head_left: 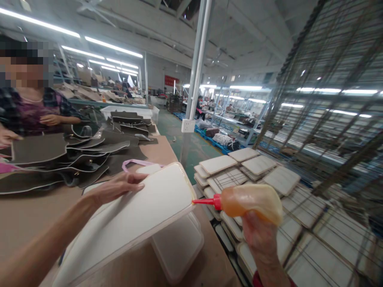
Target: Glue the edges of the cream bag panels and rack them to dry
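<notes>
My left hand (pixel 124 186) is closed on the far long edge of a white rounded panel (pixel 140 217), thumb on top and the fingers partly hidden beneath. The panel is raised and tilted above the table. In my right hand (pixel 259 233) is a squeeze bottle (pixel 253 201) of amber liquid, probably glue, lying sideways. Its red nozzle (pixel 206 201) meets the panel's right edge, where a glossy yellowish line runs along the border. Under the held panel, another white panel (pixel 179 249) rests on the table.
Dark sheet pieces (pixel 89 153) with pale edges are heaped on the brown table (pixel 26 223) at left, near a co-worker's hand (pixel 50 119). Wire racks (pixel 317 223) bearing several white panels stand at right. A metal post (pixel 191 95) with a socket rises beyond the table.
</notes>
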The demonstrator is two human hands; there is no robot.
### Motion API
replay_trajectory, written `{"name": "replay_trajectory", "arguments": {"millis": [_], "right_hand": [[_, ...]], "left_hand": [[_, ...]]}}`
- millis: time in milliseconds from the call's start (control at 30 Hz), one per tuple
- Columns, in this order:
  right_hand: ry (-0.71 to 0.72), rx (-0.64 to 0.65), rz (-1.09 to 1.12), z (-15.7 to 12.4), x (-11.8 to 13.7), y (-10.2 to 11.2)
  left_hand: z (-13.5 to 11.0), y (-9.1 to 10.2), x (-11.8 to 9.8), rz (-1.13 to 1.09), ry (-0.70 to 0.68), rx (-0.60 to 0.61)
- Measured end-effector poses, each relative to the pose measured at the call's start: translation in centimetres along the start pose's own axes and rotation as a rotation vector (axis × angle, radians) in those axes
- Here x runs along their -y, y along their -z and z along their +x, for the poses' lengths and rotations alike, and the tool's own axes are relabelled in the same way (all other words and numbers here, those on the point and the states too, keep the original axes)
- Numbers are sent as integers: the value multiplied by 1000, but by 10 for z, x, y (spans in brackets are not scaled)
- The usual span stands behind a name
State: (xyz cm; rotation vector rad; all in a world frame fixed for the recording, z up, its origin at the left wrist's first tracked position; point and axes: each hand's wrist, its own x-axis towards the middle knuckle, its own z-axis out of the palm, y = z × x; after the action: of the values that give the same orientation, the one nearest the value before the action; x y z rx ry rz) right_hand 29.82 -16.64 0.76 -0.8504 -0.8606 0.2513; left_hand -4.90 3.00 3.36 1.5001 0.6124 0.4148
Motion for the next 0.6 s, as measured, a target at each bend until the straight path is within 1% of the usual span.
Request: {"name": "replay_trajectory", "arguments": {"millis": [100, 167, 267, 367, 467, 600], "right_hand": [[-4, -58, 64, -4, -3, -2], [-1, -64, 34, -6, -6, -3], [7, -68, 5, -7, -9, -3], [0, -63, 35, -7, -10, -4], [2, -92, 52, -7, -11, -6], [-32, -104, 62, -6, -12, -8]], "left_hand": [[0, -4, 10, -39, -16, -30], [0, -8, 14, -68, -17, -43], [0, -16, 17, -107, -3, -65], [1, -23, 21, -137, 2, -88], [2, -30, 24, -165, 2, -132], [2, -40, 24, -197, -9, -180]]}}
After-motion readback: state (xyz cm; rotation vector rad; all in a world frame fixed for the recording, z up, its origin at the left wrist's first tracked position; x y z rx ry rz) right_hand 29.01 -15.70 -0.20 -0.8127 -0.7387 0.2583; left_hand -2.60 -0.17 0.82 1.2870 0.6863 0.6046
